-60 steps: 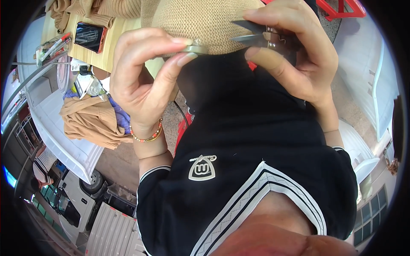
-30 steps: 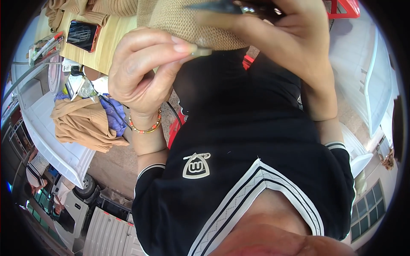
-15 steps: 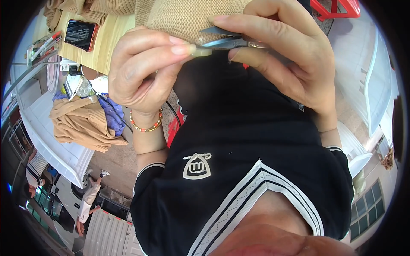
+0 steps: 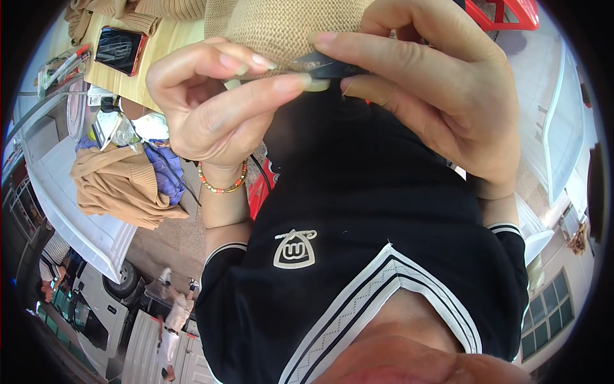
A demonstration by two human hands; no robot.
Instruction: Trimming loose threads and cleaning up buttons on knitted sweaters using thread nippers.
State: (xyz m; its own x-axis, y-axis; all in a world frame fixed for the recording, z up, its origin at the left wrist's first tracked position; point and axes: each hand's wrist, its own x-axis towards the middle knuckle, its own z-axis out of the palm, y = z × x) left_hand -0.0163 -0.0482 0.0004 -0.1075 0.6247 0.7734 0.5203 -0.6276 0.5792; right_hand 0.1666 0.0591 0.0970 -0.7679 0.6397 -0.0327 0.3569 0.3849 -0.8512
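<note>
The beige knitted piece runs off the top edge, and the small dark tool pressed to its lower rim is mostly hidden by fingers, so its kind is hard to make out. A red-cased phone lies on the yellow table at upper left. The left hand, wrist bent, pinches a pale bit at the knit's edge, while the right hand curls over and grips the tool.

Bright daylight, outdoor-looking scene. Pale wooden table at upper left with a phone lying on it. White surface at left carries a tan garment and blue cloth. Bare concrete floor below. Red plastic piece top right. Building windows at lower right.
</note>
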